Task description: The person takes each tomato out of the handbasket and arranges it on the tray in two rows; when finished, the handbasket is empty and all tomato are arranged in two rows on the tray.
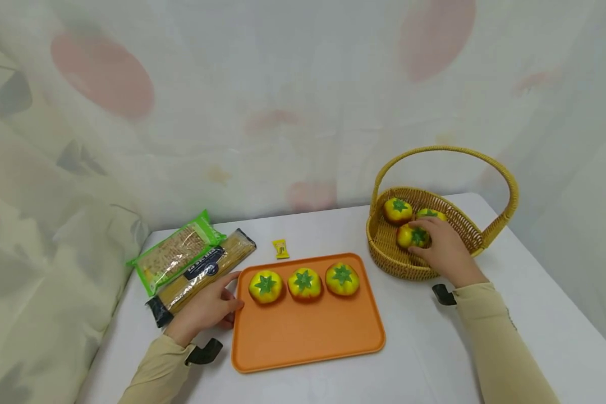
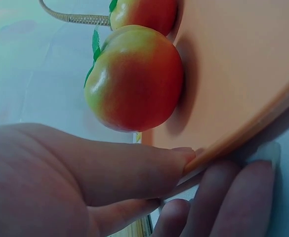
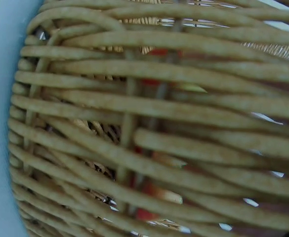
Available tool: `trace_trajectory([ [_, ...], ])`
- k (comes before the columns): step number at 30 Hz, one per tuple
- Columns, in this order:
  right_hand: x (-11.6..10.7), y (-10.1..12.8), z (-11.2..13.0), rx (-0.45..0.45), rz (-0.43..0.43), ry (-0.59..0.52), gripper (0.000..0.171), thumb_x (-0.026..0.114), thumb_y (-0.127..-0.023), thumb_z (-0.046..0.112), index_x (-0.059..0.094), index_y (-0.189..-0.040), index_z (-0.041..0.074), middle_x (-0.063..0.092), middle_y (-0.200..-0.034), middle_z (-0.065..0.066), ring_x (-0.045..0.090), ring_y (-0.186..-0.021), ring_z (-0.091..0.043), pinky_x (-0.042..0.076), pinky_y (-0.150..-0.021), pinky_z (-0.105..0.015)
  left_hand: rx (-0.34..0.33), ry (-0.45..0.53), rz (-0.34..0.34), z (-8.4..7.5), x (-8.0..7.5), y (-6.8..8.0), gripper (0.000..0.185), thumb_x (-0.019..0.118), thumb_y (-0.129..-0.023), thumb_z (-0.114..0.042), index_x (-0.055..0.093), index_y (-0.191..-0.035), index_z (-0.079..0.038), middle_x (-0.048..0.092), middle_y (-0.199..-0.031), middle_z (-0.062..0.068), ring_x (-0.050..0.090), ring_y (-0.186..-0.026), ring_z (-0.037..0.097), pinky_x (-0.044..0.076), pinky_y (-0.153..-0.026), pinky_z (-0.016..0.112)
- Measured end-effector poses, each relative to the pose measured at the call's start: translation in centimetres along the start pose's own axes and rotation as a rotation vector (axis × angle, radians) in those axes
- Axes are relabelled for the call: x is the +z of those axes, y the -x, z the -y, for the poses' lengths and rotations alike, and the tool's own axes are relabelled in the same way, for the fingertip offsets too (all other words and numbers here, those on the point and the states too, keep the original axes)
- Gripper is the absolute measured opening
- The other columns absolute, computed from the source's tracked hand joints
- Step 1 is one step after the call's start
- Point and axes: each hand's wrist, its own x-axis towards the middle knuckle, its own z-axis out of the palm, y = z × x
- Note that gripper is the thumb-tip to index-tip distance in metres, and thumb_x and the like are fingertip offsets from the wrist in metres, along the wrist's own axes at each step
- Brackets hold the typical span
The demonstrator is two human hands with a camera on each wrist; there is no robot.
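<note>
My left hand [image 1: 211,306] holds the left rim of an orange tray [image 1: 308,334]; in the left wrist view its thumb [image 2: 134,165] lies on the rim with the fingers at the outer side. Three yellow-red tomatoes with green star-shaped tops, the left one [image 1: 265,287], the middle one [image 1: 304,283] and the right one [image 1: 342,279], line the tray's far half. My right hand [image 1: 446,249] reaches into a wicker basket [image 1: 404,270] and grips a tomato [image 1: 413,236] between thumb and fingers. Two more tomatoes, one [image 1: 398,211] plain and one [image 1: 431,213] partly hidden, sit behind it. Basket weave [image 3: 149,113] hides that hand in the right wrist view.
Left of the tray lie a green-edged bag [image 1: 177,252] and a pack of spaghetti [image 1: 212,269], overlapping. A small yellow wrapped sweet [image 1: 280,248] lies behind the tray. The basket's tall handle [image 1: 446,148] arches over it. A patterned curtain [image 1: 262,112] stands behind the white table.
</note>
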Motion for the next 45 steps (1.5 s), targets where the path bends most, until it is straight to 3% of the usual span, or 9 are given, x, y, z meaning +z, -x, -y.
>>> trace_trajectory([
  [8, -0.2, -0.1, 0.1, 0.03, 0.05, 0.006, 0.059, 0.082, -0.095, 0.013, 0.06, -0.148, 0.002, 0.049, -0.159, -0.031, 0.042, -0.148, -0.057, 0.037, -0.121, -0.073, -0.002, -0.008, -0.004, -0.1, 0.0, 0.0, 0.075, 0.074, -0.101, -0.014, 0.038, -0.167, -0.015, 0.065, -0.107, 0.015, 0.071, -0.074, 0.022, 0.065, -0.065, 0.039],
  [25, -0.4, 0.2, 0.1, 0.016, 0.053, -0.026, 0.058, 0.084, -0.095, 0.019, 0.062, -0.147, 0.006, 0.05, -0.16, -0.029, 0.043, -0.149, -0.054, 0.036, -0.121, -0.073, -0.006, -0.014, 0.0, 0.0, -0.1, -0.1, 0.075, 0.074, -0.101, -0.016, 0.038, -0.167, -0.015, 0.064, -0.106, 0.015, 0.071, -0.074, 0.022, 0.065, -0.065, 0.038],
  [39, -1.6, 1.1, 2.5, -0.061, 0.003, -0.111, 0.061, 0.085, -0.095, 0.028, 0.062, -0.148, 0.008, 0.061, -0.146, -0.022, 0.064, -0.127, -0.044, 0.057, -0.106, -0.062, -0.022, -0.014, -0.008, -0.3, -0.1, 0.1, 0.076, 0.074, -0.101, -0.015, 0.038, -0.167, -0.015, 0.064, -0.106, 0.015, 0.07, -0.075, 0.023, 0.065, -0.066, 0.038],
  [45, -2.2, 1.9, 4.4, -0.129, -0.026, -0.176, 0.06, 0.085, -0.096, 0.033, 0.063, -0.146, 0.01, 0.062, -0.14, -0.015, 0.065, -0.127, -0.037, 0.059, -0.106, -0.055, -0.016, -0.016, -0.007, -0.2, -0.1, 0.1, 0.074, 0.074, -0.101, -0.016, 0.039, -0.167, -0.017, 0.064, -0.107, 0.014, 0.07, -0.076, 0.023, 0.065, -0.066, 0.038],
])
